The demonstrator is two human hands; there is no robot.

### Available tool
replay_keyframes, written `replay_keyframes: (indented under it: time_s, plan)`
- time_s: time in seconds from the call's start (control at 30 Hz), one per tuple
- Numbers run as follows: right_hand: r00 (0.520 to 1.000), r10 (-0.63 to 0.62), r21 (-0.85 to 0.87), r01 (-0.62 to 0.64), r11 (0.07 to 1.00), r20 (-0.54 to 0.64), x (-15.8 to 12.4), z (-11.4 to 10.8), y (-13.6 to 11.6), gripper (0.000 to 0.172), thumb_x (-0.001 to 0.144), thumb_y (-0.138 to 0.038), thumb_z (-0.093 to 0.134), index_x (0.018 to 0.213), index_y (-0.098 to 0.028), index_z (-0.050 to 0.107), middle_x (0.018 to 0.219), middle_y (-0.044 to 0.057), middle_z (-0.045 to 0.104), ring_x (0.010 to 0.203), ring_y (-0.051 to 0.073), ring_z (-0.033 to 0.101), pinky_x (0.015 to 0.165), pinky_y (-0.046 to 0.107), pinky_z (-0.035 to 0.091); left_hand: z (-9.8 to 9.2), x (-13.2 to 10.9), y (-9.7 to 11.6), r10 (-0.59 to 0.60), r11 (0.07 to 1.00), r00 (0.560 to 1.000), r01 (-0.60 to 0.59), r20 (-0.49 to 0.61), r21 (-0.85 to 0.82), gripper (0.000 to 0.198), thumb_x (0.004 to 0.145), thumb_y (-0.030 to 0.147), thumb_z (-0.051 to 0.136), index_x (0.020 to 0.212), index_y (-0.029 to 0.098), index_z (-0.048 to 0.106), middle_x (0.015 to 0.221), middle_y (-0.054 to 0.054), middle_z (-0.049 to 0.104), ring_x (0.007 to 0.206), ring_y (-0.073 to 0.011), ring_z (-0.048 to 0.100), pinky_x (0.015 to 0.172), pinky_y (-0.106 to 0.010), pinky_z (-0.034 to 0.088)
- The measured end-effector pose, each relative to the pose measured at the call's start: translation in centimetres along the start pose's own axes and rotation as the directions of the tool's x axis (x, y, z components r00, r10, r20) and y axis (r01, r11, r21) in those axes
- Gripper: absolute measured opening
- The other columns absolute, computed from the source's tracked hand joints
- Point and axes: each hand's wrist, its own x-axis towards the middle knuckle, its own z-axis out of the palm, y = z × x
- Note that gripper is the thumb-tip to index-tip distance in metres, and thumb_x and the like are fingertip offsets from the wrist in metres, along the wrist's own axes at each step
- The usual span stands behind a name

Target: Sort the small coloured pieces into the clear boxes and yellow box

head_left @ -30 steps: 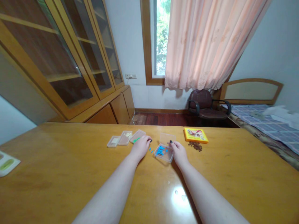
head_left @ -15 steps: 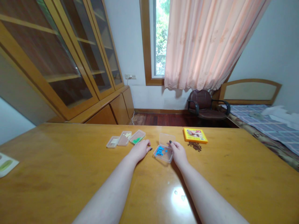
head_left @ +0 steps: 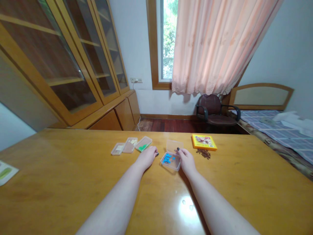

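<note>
A small clear box (head_left: 174, 165) with its lid tipped open holds several blue pieces (head_left: 167, 158) at the middle of the wooden table (head_left: 73, 169). My right hand (head_left: 186, 160) grips the box's right side, thumb on the rim. My left hand (head_left: 147, 156) rests on the table just left of the box. Its fingers are curled together with the tips down by the box's left corner, and what lies under them is hidden.
Three small clear boxes (head_left: 130, 145) lie in a row behind my left hand; one holds green pieces (head_left: 142, 147). A yellow box (head_left: 204, 142) and a pile of brown pieces (head_left: 204, 153) sit to the right. A paper (head_left: 5, 169) lies far left. Chair (head_left: 215, 112) and bed (head_left: 288, 133) stand beyond.
My left hand slid right toward the blue box and curled its fingers over the loose blue pieces on the table, which no longer show. My right hand stayed on the box.
</note>
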Motion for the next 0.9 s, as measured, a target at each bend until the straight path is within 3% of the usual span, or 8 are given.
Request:
replay_keyframes:
  time_s: [0.37, 0.53, 0.63, 0.7, 0.8, 0.9]
  plan:
    - [1.000, 0.009, 0.017, -0.009, 1.000, -0.004, -0.1, 0.1, -0.1, 0.043, 0.064, -0.057, 0.060, 0.071, -0.015, 0.066, 0.063, 0.005, 0.063, 0.059, 0.018, 0.054, 0.054, 0.027, 0.037, -0.1, 0.0, 0.1, -0.007, 0.999, 1.000, 0.006, -0.030, -0.035, 0.011, 0.082, 0.021, 0.048, 0.083, 0.016, 0.058, 0.084, -0.005, 0.061, 0.079, -0.0166, 0.056, 0.069, -0.027, 0.040]
    - [1.000, 0.011, 0.023, -0.011, 1.000, 0.002, -0.2, 0.1, -0.3, 0.043, 0.064, -0.057, 0.060, 0.071, -0.015, 0.066, 0.069, 0.006, 0.065, 0.063, 0.019, 0.055, 0.055, 0.027, 0.037, -0.6, -0.4, 1.4, 0.130, 0.974, 0.979, -0.156, -0.158, -0.162, 0.015, 0.085, 0.021, 0.043, 0.087, 0.018, 0.057, 0.089, -0.003, 0.060, 0.086, -0.0152, 0.055, 0.078, -0.027, 0.042]
    - [1.000, 0.000, 0.011, 0.000, 1.000, 0.007, -0.2, 0.1, -0.4, 0.043, 0.064, -0.057, 0.059, 0.071, -0.016, 0.066, 0.066, 0.005, 0.064, 0.061, 0.018, 0.054, 0.054, 0.027, 0.036, -0.8, -0.8, 2.6, 0.250, 0.936, 0.956, -0.279, -0.152, -0.216, 0.018, 0.086, 0.024, 0.043, 0.097, 0.019, 0.056, 0.099, -0.004, 0.060, 0.094, -0.0153, 0.054, 0.085, -0.028, 0.042]
    - [1.000, -0.001, 0.006, 0.001, 1.000, 0.006, -0.2, 0.0, -0.3, 0.043, 0.064, -0.057, 0.060, 0.072, -0.015, 0.066, 0.066, 0.005, 0.064, 0.061, 0.018, 0.053, 0.053, 0.027, 0.036, -0.9, -0.9, 2.9, 0.273, 0.928, 0.951, -0.300, -0.145, -0.219, 0.022, 0.085, 0.024, 0.044, 0.104, 0.019, 0.054, 0.106, -0.005, 0.059, 0.099, -0.0161, 0.053, 0.089, -0.029, 0.040]
    - [1.000, 0.006, 0.004, -0.006, 1.000, 0.003, -0.1, 0.0, -0.1, 0.043, 0.065, -0.056, 0.059, 0.073, -0.015, 0.067, 0.067, 0.005, 0.064, 0.060, 0.018, 0.053, 0.053, 0.026, 0.035, -1.3, -0.7, 2.4, 0.163, 0.971, 0.974, -0.186, -0.156, -0.151, 0.021, 0.086, 0.023, 0.040, 0.100, 0.019, 0.056, 0.102, -0.006, 0.060, 0.097, -0.0167, 0.054, 0.087, -0.030, 0.041]
    - [1.000, 0.009, 0.015, -0.009, 1.000, 0.012, 0.0, 0.0, 0.1, 0.041, 0.066, -0.054, 0.059, 0.074, -0.015, 0.066, 0.066, 0.004, 0.063, 0.059, 0.017, 0.052, 0.053, 0.026, 0.035, -1.5, -0.4, 1.6, -0.078, 0.997, 0.987, 0.075, -0.142, -0.023, 0.024, 0.088, 0.025, 0.035, 0.093, 0.017, 0.057, 0.094, -0.008, 0.062, 0.088, -0.0184, 0.057, 0.078, -0.030, 0.043]
